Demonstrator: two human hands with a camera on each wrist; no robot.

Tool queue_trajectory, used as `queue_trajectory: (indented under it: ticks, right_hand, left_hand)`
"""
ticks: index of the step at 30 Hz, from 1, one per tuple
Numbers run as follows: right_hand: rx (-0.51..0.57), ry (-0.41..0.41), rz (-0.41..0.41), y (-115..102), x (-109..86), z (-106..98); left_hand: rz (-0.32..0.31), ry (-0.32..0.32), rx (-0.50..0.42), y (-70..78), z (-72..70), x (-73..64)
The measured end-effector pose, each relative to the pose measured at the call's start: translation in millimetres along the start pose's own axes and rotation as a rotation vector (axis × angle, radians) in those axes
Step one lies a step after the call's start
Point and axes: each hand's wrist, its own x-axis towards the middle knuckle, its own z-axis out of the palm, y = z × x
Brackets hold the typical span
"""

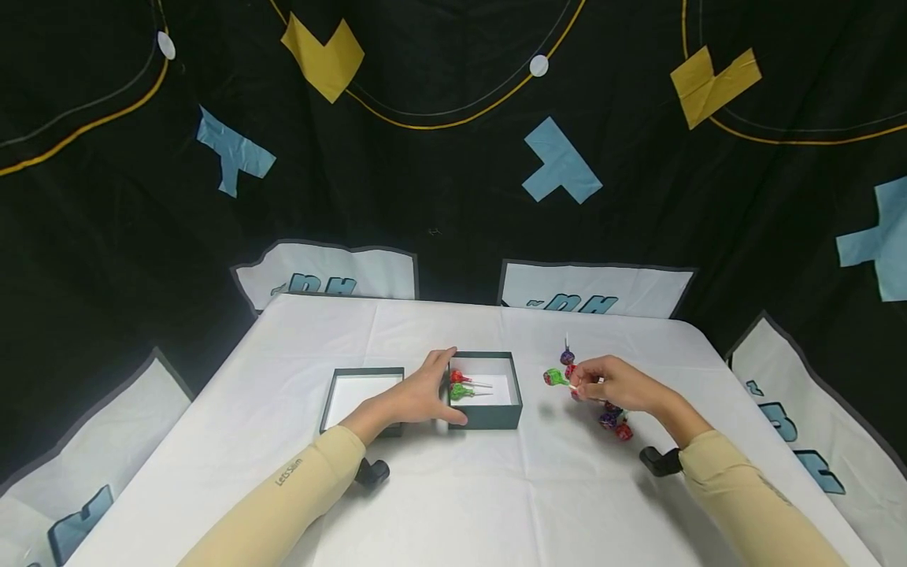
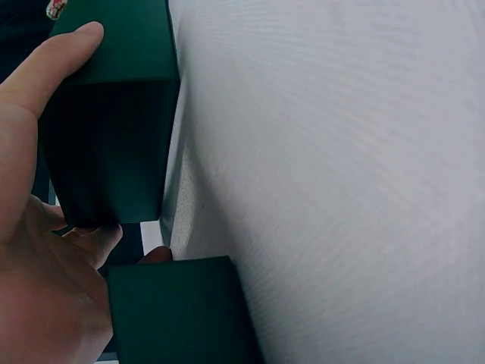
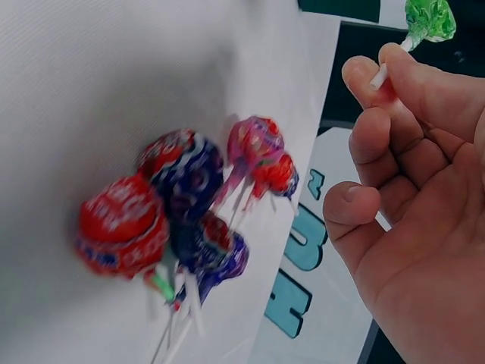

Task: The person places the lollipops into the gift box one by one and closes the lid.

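My left hand [image 1: 423, 390] grips a dark green open box [image 1: 489, 419] at its left end, thumb on the front wall and fingers round the back. Inside the box lie a red lollipop [image 1: 457, 376] and a green lollipop [image 1: 460, 391], sticks pointing right. My right hand [image 1: 623, 383] pinches another green-wrapped lollipop [image 3: 430, 19] by its white stick, thumb against forefinger, above the table right of the box. Below it, several loose lollipops lie on the cloth, among them a red one [image 3: 121, 227] and a purple-blue one [image 3: 186, 171].
A second shallow green-edged tray or lid [image 1: 368, 371] with a white inside sits just left of the box, partly behind my left hand. White cloth [image 1: 439, 504] covers the table. A black curtain [image 1: 439, 197] with taped shapes hangs behind.
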Motion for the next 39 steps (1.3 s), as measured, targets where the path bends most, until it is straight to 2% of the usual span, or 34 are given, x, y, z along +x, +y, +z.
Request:
queue_trajectory:
  ticks: [14,27,39]
  right_hand:
    - [0.027,-0.03,0.038,-22.2,24.5,11.0]
    - [-0.09,-0.041,0.022,-42.6,46.8,18.2]
    - [-0.118,-0.058,0.017,-57.3,66.2,27.2]
  left_hand:
    - [0.006,-0.001,-0.004,-3.7,0.6,2.6]
    - [0.002,-0.006,-0.002,-1.7,0.3,1.0]
    - [0.015,-0.008,-0.004,0.2,-0.6,0.6]
